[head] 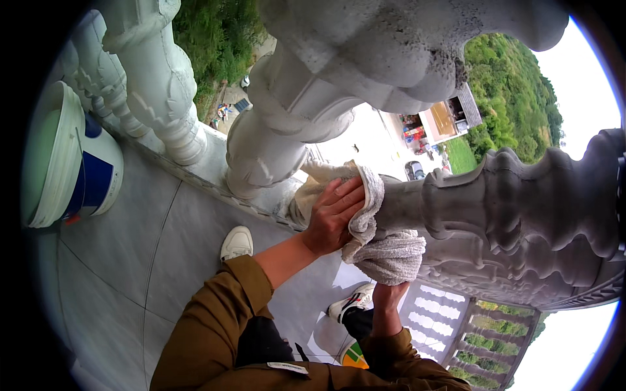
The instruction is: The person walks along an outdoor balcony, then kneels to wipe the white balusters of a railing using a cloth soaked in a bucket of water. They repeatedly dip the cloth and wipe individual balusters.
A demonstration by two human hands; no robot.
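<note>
A greyish-white terry towel (pixel 386 256) is wrapped around the lower part of a grey stone baluster (pixel 403 203). My left hand (pixel 335 215) lies over the towel, with its fingers pressing it to the baluster's near-left side. Lower right, the bunched end of the towel covers most of my right hand (pixel 390 294); its fingers are hidden inside the folds. Left of the towel stands another carved baluster (pixel 266 146), on the same base ledge (pixel 215 173). Dark pitted patches mark the thick stone form (pixel 391 44) above.
A white and blue bucket (pixel 105 171) stands on the grey tiled floor (pixel 195 210) at left. My shoes (pixel 237 242) are close to the ledge. A green and orange container (pixel 353 356) sits by my right leg. Beyond the balusters is a drop to a yard with a parked car (pixel 414 170).
</note>
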